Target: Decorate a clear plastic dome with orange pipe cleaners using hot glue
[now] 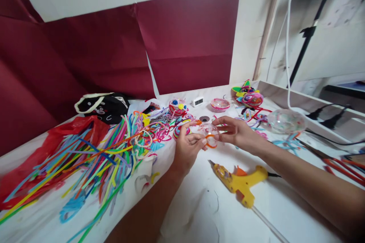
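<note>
Landmark: yellow glue gun (238, 184), lying on its side on the white table (196, 201), nozzle pointing beyond-left, clear stick jutting from its rear.

Just beyond the gun's nozzle: 1 small clear dome (210, 129), held off the table between 2 hands. Left hand (186, 144) curled, thumb and fingers gripping its left side; an orange strip (211, 146) loops below, at the thumb. Right hand (235, 132) pinches the right side with its fingertips. Dome see-through; cannot tell whether anything sits inside.

Containers:
- Beyond the gun, farther than the hands: 1 clear bowl (220, 104), pink round the rim. Contents too small to tell.
- Right of the gun and beyond: 1 larger clear container (286, 121), coloured flecks showing; in it or on its wall, cannot tell.
- Far left of the gun: red plastic bag (97, 131), spread flat, many-coloured pipe cleaners (114, 155) heaped over and beside it.
- Left of the gun, well beyond: black bag (110, 108), pale handle, inside hidden.

Right of the gun: orange-handled scissors (346, 169).
</note>
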### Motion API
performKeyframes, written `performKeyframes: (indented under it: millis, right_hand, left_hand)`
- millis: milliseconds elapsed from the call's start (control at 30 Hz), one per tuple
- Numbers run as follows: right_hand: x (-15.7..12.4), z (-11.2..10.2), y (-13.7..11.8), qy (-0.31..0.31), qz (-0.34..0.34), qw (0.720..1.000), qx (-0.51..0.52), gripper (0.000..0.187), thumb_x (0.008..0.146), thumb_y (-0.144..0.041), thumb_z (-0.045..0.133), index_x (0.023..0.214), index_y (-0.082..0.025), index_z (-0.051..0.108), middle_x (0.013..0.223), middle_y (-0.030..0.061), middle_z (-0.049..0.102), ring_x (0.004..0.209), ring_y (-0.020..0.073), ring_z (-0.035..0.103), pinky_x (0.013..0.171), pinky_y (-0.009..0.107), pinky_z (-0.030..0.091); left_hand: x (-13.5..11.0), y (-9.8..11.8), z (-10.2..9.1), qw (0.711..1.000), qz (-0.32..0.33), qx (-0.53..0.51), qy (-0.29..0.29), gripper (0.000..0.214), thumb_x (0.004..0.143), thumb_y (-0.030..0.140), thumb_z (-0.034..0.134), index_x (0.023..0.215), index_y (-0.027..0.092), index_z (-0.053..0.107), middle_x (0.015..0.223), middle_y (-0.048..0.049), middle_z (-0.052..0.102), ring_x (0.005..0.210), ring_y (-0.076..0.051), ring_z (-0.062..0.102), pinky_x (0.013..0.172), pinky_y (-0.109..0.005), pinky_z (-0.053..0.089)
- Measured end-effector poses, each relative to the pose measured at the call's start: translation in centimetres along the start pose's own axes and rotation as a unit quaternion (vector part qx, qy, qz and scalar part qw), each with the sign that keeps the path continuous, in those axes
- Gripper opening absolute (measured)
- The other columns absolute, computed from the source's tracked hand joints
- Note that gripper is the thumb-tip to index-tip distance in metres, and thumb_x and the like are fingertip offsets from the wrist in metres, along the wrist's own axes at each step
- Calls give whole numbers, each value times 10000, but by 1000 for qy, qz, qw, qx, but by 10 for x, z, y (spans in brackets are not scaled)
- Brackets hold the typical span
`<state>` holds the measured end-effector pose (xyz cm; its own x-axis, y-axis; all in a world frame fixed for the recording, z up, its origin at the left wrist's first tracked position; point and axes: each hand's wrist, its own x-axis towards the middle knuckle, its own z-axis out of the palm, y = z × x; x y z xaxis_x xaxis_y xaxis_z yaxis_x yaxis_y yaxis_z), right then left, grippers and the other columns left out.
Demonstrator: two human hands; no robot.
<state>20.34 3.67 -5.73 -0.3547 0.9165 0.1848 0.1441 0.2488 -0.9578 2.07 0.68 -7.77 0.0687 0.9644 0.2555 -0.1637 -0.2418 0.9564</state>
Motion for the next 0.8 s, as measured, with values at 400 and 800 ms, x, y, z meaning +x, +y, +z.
performKeyframes:
  millis: [400, 800]
  right_hand:
    - [0, 4, 14, 25, 86, 990, 112, 433, 573, -192, 763, 963, -207, 577, 928, 29, 637, 878, 168, 583, 745, 288, 480]
    - [1, 2, 16, 21, 172, 965, 196, 352, 609, -107, 717, 919, -200, 579, 828, -12, 628, 709, 104, 610, 677, 235, 486]
  left_hand:
    - [1, -7, 2, 1000, -19, 4, 9, 644, 637, 201, 756, 1162, 177, 384, 657, 33, 631, 546, -99, 584, 584, -238, 499]
    - [4, -14, -3, 999, -53, 0, 3, 685, 609, 225, 773, 1167, 166, 381, 666, 24, 632, 537, -90, 577, 578, -224, 483]
